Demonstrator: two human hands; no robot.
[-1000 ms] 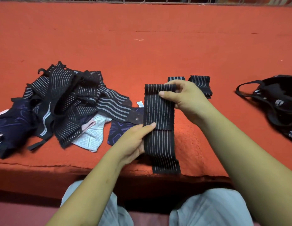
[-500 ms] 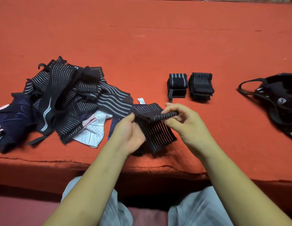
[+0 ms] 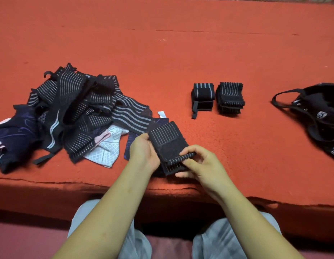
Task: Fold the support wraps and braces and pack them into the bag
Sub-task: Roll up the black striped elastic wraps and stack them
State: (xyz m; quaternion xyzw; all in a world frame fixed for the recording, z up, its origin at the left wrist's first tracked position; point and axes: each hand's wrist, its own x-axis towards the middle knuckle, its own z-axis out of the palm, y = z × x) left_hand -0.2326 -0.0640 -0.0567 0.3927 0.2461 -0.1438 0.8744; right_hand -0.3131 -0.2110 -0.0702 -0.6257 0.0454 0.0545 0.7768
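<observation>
Holding one wrap [image 3: 167, 139] in both hands, low over the near edge of the tabletop [image 3: 181, 62]. Gripping its left side with the left hand [image 3: 143, 152], thumb on top, fingers curled beneath and hidden. Pinching the near end with the right hand [image 3: 205, 165], fingers [image 3: 188, 151] bent over a turned-up flap [image 3: 181, 158], thumb below it. Folded into a short black packet, long axis running away from the body, far end leaning a little left; pale stripes along that same line, crosswise only on the flap. Far left corner at the fringe of the pile [image 3: 74, 109], touching or just over it: cannot tell which

Counted: one wrap in hand. Two folded bundles farther back and to the right, side by side and just apart: left bundle [image 3: 202, 94] banded across, with a strap [image 3: 195, 109] trailing toward the near side; right bundle [image 3: 230, 96] stacked in layers, stripes pointing away. One bag [image 3: 321, 113] well off to the right, black, mouth open, one handle looping leftward. One loose pile to the left, black striped wraps tangled over a navy piece [image 3: 13, 135] and a white mesh piece [image 3: 108, 148]; number of pieces in it not countable. One small white tag [image 3: 161, 114] sticking up between pile and wrap
</observation>
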